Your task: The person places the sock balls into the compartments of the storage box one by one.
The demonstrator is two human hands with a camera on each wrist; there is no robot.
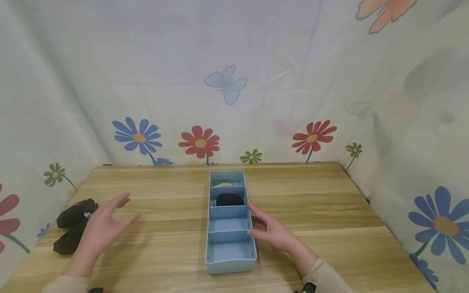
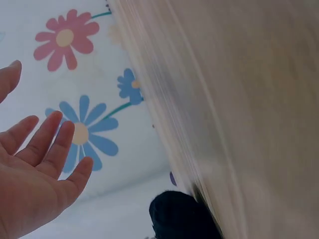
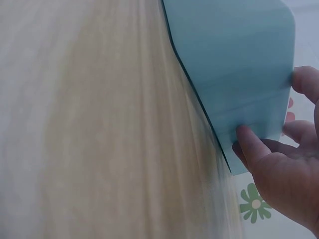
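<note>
A light-blue organizer box (image 1: 231, 266) with several compartments stands lengthwise on the table. A black rounded bundle (image 1: 229, 199) lies in its second compartment from the back, and a green and beige item (image 1: 222, 184) sits in the rearmost one. My right hand (image 1: 272, 232) touches the box's right side, with fingertips against the outer wall (image 3: 239, 64) and the rim. On the left, my left hand (image 1: 104, 228) is held above the table with fingers spread, holding nothing. Close beside it lie two black soft-looking bundles (image 1: 75, 213), partly hidden by the hand; one has white marks.
The wood-grain table (image 1: 165, 244) reaches back to a pale cloth backdrop (image 1: 165, 81) printed with flowers and butterflies. More of that cloth hangs at both sides. The two front compartments of the box hold nothing visible.
</note>
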